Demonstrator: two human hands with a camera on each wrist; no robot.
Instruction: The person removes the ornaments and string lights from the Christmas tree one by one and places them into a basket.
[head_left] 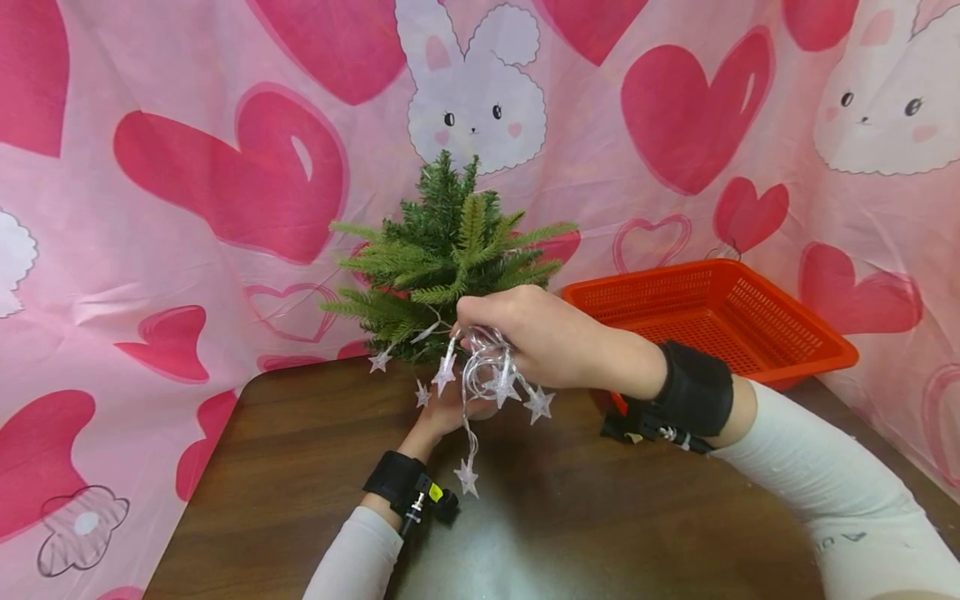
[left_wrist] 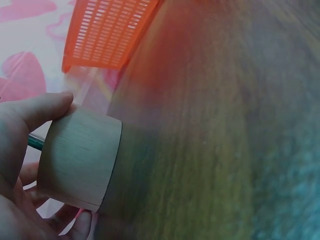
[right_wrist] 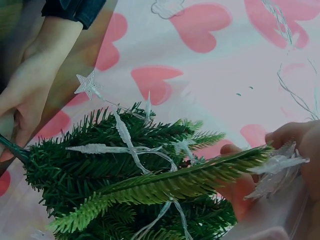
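A small green artificial tree (head_left: 442, 250) stands at the back of the table; in the left wrist view its pale round base (left_wrist: 80, 156) is gripped by the left hand (left_wrist: 25, 150), thumb on the upper edge. The right hand (head_left: 540, 333) pinches a looped bundle of clear string lights (head_left: 487, 354) in front of the lower branches. Several star lights hang below it, one star (head_left: 467, 478) lowest. In the right wrist view, clear wire and stars (right_wrist: 120, 131) lie across the branches (right_wrist: 165, 185), and the right hand (right_wrist: 295, 170) holds more stars beside a branch tip.
A red-orange plastic basket (head_left: 817, 342) with perforated sides sits at the right back of the brown wooden table (head_left: 300, 467). Behind hangs a pink cloth (head_left: 187, 67) with hearts and rabbits, reaching down along the table's left and back edges.
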